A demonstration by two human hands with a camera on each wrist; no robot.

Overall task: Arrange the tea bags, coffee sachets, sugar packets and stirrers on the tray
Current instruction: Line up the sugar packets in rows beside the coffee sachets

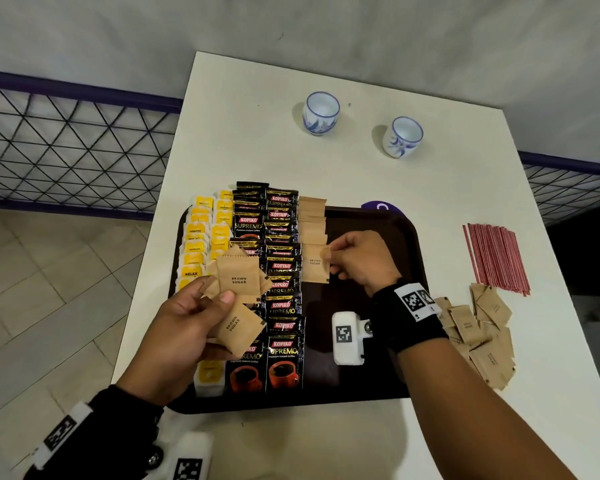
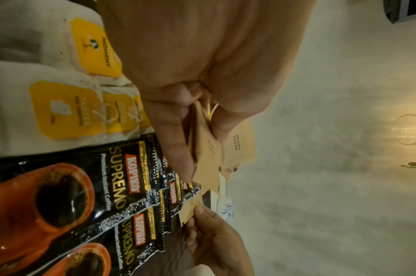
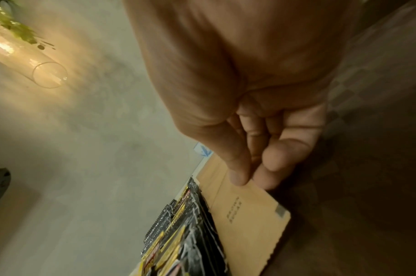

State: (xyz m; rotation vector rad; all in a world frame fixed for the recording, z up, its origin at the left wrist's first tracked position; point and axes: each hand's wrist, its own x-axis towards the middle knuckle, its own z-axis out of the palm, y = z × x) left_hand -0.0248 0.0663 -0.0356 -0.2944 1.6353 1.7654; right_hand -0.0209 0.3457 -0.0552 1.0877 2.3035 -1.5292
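A dark tray [image 1: 409, 244] carries rows of yellow-tagged tea bags [image 1: 196, 249], black coffee sachets [image 1: 283, 306] and a column of brown sugar packets [image 1: 311, 216]. My left hand [image 1: 184, 323] holds a fanned bunch of brown sugar packets [image 1: 238, 278] [image 2: 204, 149] above the tray's left side. My right hand [image 1: 361, 259] [image 3: 254, 168] pinches one brown sugar packet [image 1: 314, 263] [image 3: 249, 220] by its right edge, at the near end of the sugar column beside the coffee sachets. Red stirrers [image 1: 496, 258] lie on the table to the right of the tray.
A loose heap of brown sugar packets [image 1: 478, 337] lies on the white table [image 1: 257, 140] right of the tray. Two blue-and-white cups [image 1: 321, 112] [image 1: 402, 136] stand at the back. A wire fence [image 1: 66, 147] runs along the left.
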